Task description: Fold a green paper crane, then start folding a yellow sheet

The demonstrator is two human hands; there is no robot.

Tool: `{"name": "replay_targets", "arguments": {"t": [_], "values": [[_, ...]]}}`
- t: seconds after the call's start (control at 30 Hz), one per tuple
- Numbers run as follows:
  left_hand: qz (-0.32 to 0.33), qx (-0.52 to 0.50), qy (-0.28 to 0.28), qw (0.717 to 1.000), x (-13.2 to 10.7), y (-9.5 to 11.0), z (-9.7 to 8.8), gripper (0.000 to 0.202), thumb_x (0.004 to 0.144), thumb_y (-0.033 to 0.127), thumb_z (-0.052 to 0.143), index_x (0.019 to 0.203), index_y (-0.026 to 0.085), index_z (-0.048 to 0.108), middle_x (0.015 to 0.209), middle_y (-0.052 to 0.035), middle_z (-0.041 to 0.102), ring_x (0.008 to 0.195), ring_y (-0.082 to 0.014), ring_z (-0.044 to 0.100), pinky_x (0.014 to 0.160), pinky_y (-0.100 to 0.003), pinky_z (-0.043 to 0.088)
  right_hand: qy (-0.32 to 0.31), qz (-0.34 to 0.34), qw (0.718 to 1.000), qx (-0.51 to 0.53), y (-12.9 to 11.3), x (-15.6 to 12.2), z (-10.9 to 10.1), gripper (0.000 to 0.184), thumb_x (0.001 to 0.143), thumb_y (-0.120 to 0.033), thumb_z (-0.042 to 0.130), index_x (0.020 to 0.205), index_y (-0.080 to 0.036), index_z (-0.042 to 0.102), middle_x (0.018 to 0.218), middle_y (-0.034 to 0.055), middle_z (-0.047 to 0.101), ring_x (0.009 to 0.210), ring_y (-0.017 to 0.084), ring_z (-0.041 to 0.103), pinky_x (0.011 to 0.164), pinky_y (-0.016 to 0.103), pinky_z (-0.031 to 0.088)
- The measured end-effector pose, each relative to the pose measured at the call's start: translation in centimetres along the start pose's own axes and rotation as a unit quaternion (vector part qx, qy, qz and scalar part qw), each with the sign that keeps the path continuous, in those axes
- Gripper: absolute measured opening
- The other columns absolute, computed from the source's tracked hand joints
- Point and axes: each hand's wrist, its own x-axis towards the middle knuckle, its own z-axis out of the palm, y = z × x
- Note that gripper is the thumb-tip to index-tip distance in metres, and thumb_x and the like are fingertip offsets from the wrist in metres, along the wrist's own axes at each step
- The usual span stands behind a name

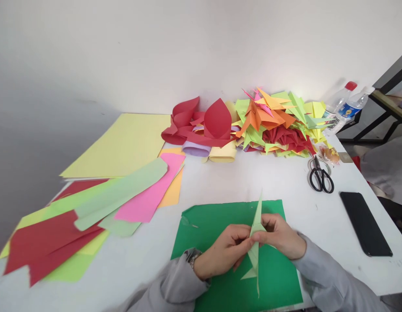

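Note:
Between my two hands is a pale green folded paper figure (254, 258), held upright above a green sheet (217, 216). One long point rises above my fingers, and thin pointed parts hang below them. My left hand (225, 249) pinches its left side near the middle. On the other side, my right hand (280, 236) grips it with the thumb in front and the fingers behind. Both hands are closed on the paper, and the fingers hide part of its folds.
Coloured paper pieces (125, 195) and a large yellow sheet (119, 143) lie left. Red paper rolls (217, 121) and a heap of folded paper figures (279, 121) stand along the wall. Scissors (321, 177), a black phone (365, 223) and plastic bottles (352, 106) are on the right.

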Motion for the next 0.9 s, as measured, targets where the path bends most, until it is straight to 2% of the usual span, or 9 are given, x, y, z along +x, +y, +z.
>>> {"name": "replay_targets", "arguments": {"t": [0.13, 0.2, 0.4, 0.5, 0.6, 0.73, 0.9], "values": [[-0.020, -0.066, 0.005, 0.998, 0.10, -0.38, 0.08, 0.055, 0.085, 0.065, 0.050, 0.075, 0.013, 0.063, 0.053, 0.0058, 0.041, 0.033, -0.0057, 0.038, 0.032, -0.018, 0.026, 0.034, -0.012, 0.999, -0.029, 0.11, 0.01, -0.06, 0.045, 0.067, -0.055, 0.079, 0.062, -0.017, 0.055, 0.056, -0.0041, 0.055, 0.050, 0.009, 0.049, 0.050, 0.024, 0.041], [-0.019, -0.084, 0.013, 0.996, 0.16, -0.46, 0.13, 0.057, 0.086, 0.067, 0.046, 0.073, 0.013, 0.061, 0.048, 0.0061, 0.040, 0.032, -0.0068, 0.038, 0.031, -0.019, 0.027, 0.053, -0.031, 0.998, -0.034, 0.10, 0.00, -0.12, 0.045, 0.069, -0.056, 0.077, 0.061, -0.018, 0.054, 0.056, -0.0036, 0.056, 0.049, 0.009, 0.049, 0.050, 0.024, 0.041], [0.006, -0.007, 0.014, 1.000, 0.07, 0.08, 0.29, 0.055, 0.086, 0.065, 0.049, 0.069, 0.014, 0.060, 0.050, 0.0067, 0.038, 0.035, -0.0051, 0.037, 0.035, -0.017, 0.028, 0.081, -0.048, 0.994, -0.052, 0.03, -0.01, -0.07, 0.043, 0.070, -0.054, 0.077, 0.062, -0.018, 0.054, 0.054, -0.0040, 0.055, 0.049, 0.009, 0.049, 0.049, 0.023, 0.040], [0.004, 0.008, 0.011, 1.000, -0.01, 0.36, 0.34, 0.056, 0.087, 0.066, 0.046, 0.067, 0.015, 0.057, 0.051, 0.0069, 0.038, 0.035, -0.0045, 0.036, 0.035, -0.018, 0.028, 0.065, -0.051, 0.995, -0.051, -0.23, -0.07, 0.11, 0.041, 0.071, -0.054, 0.076, 0.065, -0.018, 0.057, 0.058, -0.0036, 0.056, 0.053, 0.010, 0.050, 0.052, 0.024, 0.041], [-0.009, -0.020, 0.005, 1.000, 0.00, 0.24, 0.26, 0.055, 0.086, 0.067, 0.047, 0.065, 0.016, 0.051, 0.051, 0.0073, 0.038, 0.033, -0.0040, 0.036, 0.033, -0.018, 0.026, 0.029, -0.039, 0.997, -0.055, -0.55, -0.16, 0.13, 0.039, 0.069, -0.052, 0.078, 0.071, -0.016, 0.062, 0.063, -0.0025, 0.059, 0.059, 0.011, 0.052, 0.056, 0.025, 0.043], [-0.014, -0.061, -0.007, 0.998, 0.02, -0.22, 0.07, 0.053, 0.086, 0.064, 0.051, 0.072, 0.014, 0.059, 0.055, 0.0064, 0.040, 0.034, -0.0041, 0.038, 0.033, -0.017, 0.027, -0.006, -0.002, 0.998, -0.059, -0.62, -0.23, -0.17, 0.038, 0.072, -0.051, 0.076, 0.069, -0.015, 0.066, 0.059, -0.0015, 0.061, 0.055, 0.011, 0.054, 0.053, 0.024, 0.045], [-0.014, -0.078, -0.006, 0.997, -0.04, -0.25, 0.04, 0.052, 0.087, 0.060, 0.052, 0.075, 0.012, 0.065, 0.056, 0.0050, 0.042, 0.034, -0.0042, 0.039, 0.033, -0.018, 0.028, -0.014, -0.004, 0.999, -0.045, -0.42, -0.34, -0.42, 0.037, 0.074, -0.050, 0.074, 0.067, -0.015, 0.067, 0.058, 0.0000, 0.064, 0.053, 0.011, 0.057, 0.054, 0.024, 0.049]]}}
